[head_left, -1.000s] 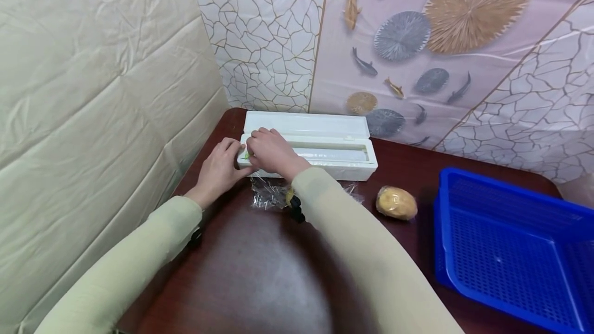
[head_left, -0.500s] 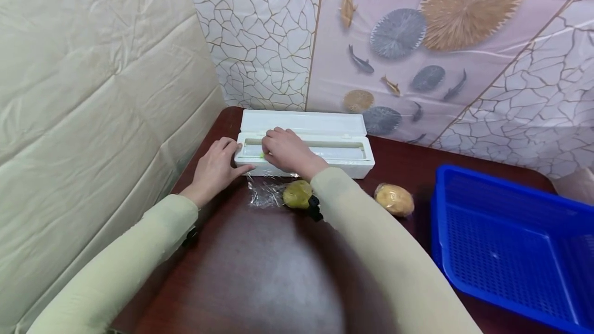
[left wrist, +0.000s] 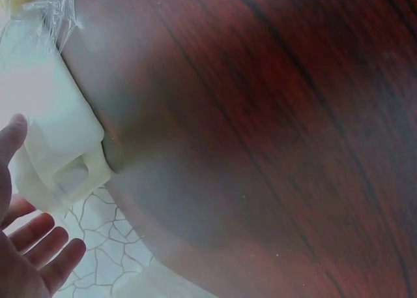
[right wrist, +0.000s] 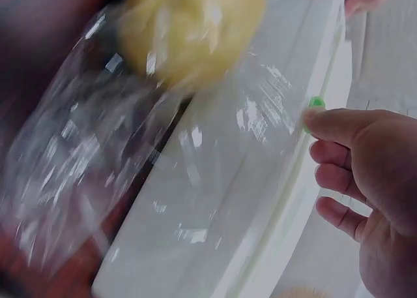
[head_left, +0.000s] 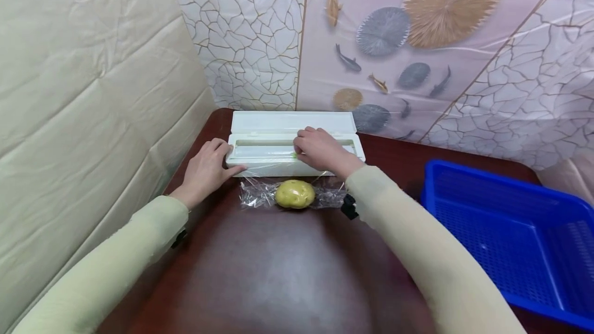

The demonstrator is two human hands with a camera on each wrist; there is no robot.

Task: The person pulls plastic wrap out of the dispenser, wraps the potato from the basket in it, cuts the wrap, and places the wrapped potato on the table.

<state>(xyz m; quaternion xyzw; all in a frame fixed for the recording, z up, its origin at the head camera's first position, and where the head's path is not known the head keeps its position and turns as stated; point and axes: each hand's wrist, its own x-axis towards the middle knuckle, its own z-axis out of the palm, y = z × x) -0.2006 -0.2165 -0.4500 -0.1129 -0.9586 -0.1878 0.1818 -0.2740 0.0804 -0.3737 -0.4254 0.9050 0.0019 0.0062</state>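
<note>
A long white cling film dispenser (head_left: 264,167) lies at the back of the table with its lid (head_left: 292,121) raised. My left hand (head_left: 204,169) holds its left end, thumb along the front and fingers at the end; in the left wrist view the other fingers spread loosely. My right hand (head_left: 320,149) pinches the small green slide cutter (right wrist: 316,102) right of the middle, on the front edge of the opening. Clear cling film (head_left: 257,193) hangs over the front onto the table. A yellow potato (head_left: 294,194) sits on this film.
A blue perforated plastic basket (head_left: 492,244) stands on the right of the dark red-brown table (head_left: 260,272). Cream cloth (head_left: 93,81) rises along the left side, and a patterned wall covering (head_left: 250,40) stands right behind the dispenser.
My right hand has slid the green cutter rightward along the dispenser, uncovering the potato. The wrapped potato at the right is now hidden behind my right arm. The left hand stays at the dispenser's end.
</note>
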